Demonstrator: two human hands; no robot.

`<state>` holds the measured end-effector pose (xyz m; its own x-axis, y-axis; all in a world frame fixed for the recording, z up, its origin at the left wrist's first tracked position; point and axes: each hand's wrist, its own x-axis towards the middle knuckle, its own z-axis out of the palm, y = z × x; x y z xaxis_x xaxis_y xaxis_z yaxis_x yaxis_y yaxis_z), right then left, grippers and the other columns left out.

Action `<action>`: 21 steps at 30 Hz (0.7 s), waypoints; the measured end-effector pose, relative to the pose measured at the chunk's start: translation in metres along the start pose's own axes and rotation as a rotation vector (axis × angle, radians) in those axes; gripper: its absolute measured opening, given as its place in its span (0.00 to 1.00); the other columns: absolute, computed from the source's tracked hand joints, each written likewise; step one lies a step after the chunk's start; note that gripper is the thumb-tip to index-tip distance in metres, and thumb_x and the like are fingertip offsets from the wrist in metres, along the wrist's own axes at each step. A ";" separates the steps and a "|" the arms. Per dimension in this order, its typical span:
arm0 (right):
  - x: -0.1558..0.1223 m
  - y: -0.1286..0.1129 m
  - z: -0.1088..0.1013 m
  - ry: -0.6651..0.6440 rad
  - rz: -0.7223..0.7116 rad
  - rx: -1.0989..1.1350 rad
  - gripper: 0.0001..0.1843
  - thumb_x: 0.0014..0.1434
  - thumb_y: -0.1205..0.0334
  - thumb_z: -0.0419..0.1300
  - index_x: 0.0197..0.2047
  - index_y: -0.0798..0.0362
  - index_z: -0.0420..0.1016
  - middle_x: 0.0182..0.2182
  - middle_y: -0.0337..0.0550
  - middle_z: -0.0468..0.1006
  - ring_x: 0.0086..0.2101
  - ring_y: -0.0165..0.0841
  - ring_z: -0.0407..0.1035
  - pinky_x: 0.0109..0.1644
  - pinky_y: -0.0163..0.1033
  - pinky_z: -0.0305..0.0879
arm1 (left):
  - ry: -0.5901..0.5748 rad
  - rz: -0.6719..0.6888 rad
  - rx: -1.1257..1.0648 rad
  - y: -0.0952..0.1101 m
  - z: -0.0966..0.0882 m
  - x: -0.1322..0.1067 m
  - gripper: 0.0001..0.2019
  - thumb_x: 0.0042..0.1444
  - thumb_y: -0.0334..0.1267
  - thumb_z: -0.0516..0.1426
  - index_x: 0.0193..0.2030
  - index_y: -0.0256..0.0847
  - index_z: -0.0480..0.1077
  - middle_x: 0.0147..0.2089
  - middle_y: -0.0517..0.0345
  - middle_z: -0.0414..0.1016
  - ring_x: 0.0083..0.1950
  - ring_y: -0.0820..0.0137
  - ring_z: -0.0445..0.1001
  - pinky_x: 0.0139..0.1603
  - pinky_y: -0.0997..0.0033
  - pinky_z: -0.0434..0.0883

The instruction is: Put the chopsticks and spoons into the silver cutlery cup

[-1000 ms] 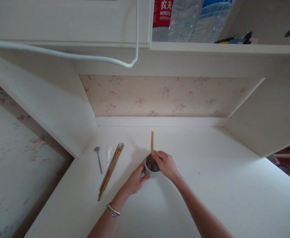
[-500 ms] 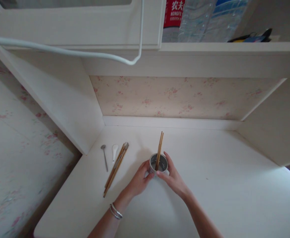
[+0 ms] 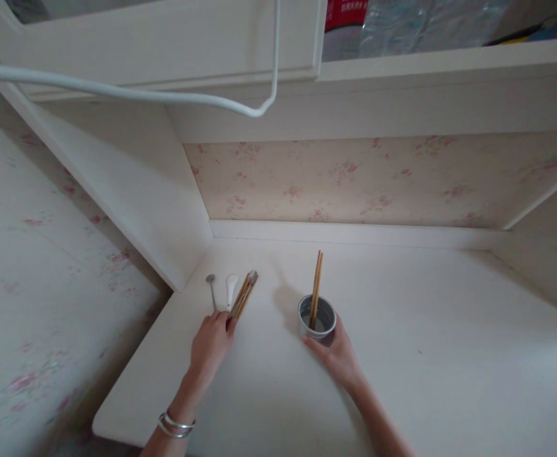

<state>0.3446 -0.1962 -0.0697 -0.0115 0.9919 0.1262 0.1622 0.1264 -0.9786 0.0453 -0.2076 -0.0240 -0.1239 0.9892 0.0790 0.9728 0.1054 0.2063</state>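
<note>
A small grey cup (image 3: 317, 317) stands on the white desk (image 3: 402, 355) with a pair of wooden chopsticks (image 3: 316, 285) leaning upright in it. My right hand (image 3: 338, 357) cups the near side of the cup, fingers wrapped around its base. My left hand (image 3: 210, 346), with bracelets on the wrist, lies over the near ends of more wooden chopsticks (image 3: 244, 296) lying flat on the desk; its fingers curl down on them. A metal spoon (image 3: 210, 287) and a white ceramic spoon (image 3: 231, 287) lie just left of those chopsticks.
A white side panel (image 3: 131, 190) walls the desk on the left, and a floral back panel (image 3: 364, 181) closes the rear. A shelf above holds water bottles (image 3: 402, 25). A white cable (image 3: 164, 95) hangs across the top. The desk's front-left corner is near my left wrist.
My left hand has left the cup and moved left onto the chopsticks lying on the desk. My right hand stays at the cup. The view has shifted left and up.
</note>
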 end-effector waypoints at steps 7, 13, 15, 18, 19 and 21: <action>-0.001 0.001 -0.001 0.016 -0.011 -0.045 0.41 0.47 0.53 0.72 0.62 0.48 0.63 0.55 0.50 0.75 0.55 0.48 0.69 0.61 0.59 0.63 | -0.132 -0.139 0.014 0.001 0.004 0.000 0.14 0.66 0.44 0.48 0.39 0.40 0.72 0.44 0.50 0.76 0.41 0.64 0.77 0.41 0.69 0.67; -0.002 0.004 0.001 0.029 -0.003 -0.038 0.43 0.46 0.53 0.73 0.63 0.47 0.62 0.56 0.50 0.74 0.55 0.47 0.69 0.61 0.58 0.64 | -0.209 -0.094 0.065 0.004 0.000 0.002 0.12 0.64 0.43 0.49 0.41 0.39 0.70 0.44 0.49 0.75 0.41 0.62 0.77 0.39 0.68 0.67; -0.002 0.004 0.000 0.020 0.002 -0.044 0.43 0.47 0.53 0.73 0.63 0.47 0.61 0.56 0.50 0.74 0.56 0.47 0.69 0.61 0.58 0.63 | -0.194 -0.069 0.081 0.007 0.000 0.000 0.11 0.65 0.41 0.49 0.40 0.39 0.70 0.44 0.49 0.75 0.42 0.62 0.77 0.40 0.68 0.67; -0.003 0.005 -0.001 0.028 0.000 -0.079 0.44 0.46 0.52 0.73 0.63 0.47 0.61 0.57 0.50 0.74 0.56 0.48 0.69 0.61 0.59 0.63 | -0.177 -0.064 0.035 0.010 0.001 -0.003 0.12 0.65 0.39 0.48 0.39 0.38 0.71 0.44 0.48 0.75 0.42 0.62 0.77 0.41 0.67 0.67; -0.003 0.005 -0.001 0.033 -0.004 -0.089 0.44 0.46 0.52 0.73 0.63 0.47 0.61 0.56 0.50 0.74 0.56 0.49 0.69 0.61 0.60 0.63 | -0.169 -0.068 -0.002 0.011 0.001 -0.004 0.12 0.65 0.39 0.47 0.39 0.39 0.71 0.44 0.48 0.75 0.43 0.61 0.77 0.41 0.67 0.67; -0.003 0.006 -0.001 0.048 -0.017 -0.079 0.43 0.45 0.52 0.73 0.63 0.47 0.63 0.56 0.50 0.74 0.56 0.49 0.69 0.60 0.60 0.64 | -0.132 -0.072 -0.114 0.013 -0.001 -0.004 0.13 0.65 0.40 0.47 0.40 0.39 0.71 0.44 0.49 0.76 0.43 0.61 0.77 0.42 0.67 0.68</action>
<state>0.3465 -0.1987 -0.0755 0.0318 0.9878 0.1521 0.2398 0.1402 -0.9606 0.0579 -0.2099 -0.0211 -0.1585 0.9851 -0.0673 0.9328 0.1718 0.3167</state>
